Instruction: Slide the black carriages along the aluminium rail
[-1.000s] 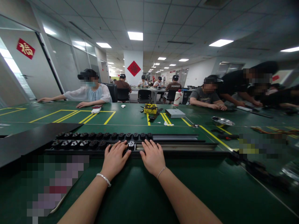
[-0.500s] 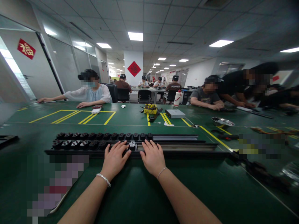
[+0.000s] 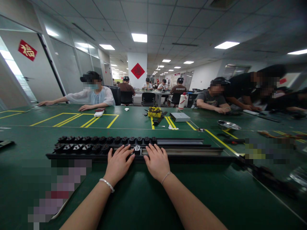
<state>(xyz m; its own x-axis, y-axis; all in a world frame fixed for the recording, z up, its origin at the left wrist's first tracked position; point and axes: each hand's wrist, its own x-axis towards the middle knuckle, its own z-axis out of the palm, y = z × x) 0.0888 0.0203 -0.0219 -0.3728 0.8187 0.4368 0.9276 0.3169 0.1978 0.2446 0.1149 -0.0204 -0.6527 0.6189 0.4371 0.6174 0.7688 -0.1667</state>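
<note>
Sitting btwn hands (image 3: 119,163) (image 3: 157,161), white-topped blk module (image 3: 137,149), L contact unclear

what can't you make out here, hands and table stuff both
All in the head view:
Near black rail: partly hidden by the left hand.
White-topped piece: too small to tell whether the left fingers touch it.
Right hand: its palm is hidden by its own back.
Sheet, lower left: print hidden by pixelation.
Black item, far left: cut off by the edge.
Dark parts, right: too blurred to identify.
</note>
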